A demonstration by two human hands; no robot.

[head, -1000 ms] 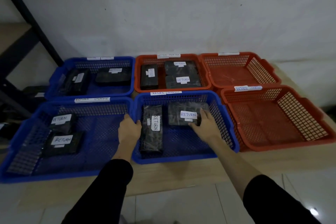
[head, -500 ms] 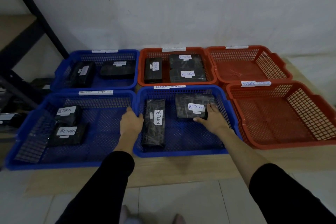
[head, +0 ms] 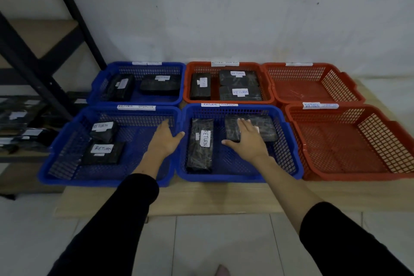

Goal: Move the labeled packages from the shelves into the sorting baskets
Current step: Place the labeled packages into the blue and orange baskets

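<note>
Nearest you, both black sleeves reach forward over the tiled floor (head: 219,237) and the front edge of the low wooden table (head: 224,197). Your left hand (head: 164,140) is released, fingers spread, over the wall shared by the front left blue basket (head: 107,180) and the front middle blue basket (head: 237,177); its thumb lies across that wall. Your right hand (head: 248,141) is also released, lying flat with its fingers on the crosswise package (head: 266,129) in the front middle basket, gripping nothing. Just left of that hand lies the long package (head: 199,152), its RETURN label facing up, set lengthwise in the same basket.

In the front left basket two labeled packages (head: 104,141) lie near the left side, one behind the other. The front right red basket (head: 349,175) holds nothing you can see.

Farther back, the rear blue basket (head: 136,102) holds two packages, the rear middle red basket (head: 228,101) holds three, and the rear right red basket (head: 313,98) looks bare. At far left, the shelves (head: 24,119) carry more dark packages, too dim to count.
</note>
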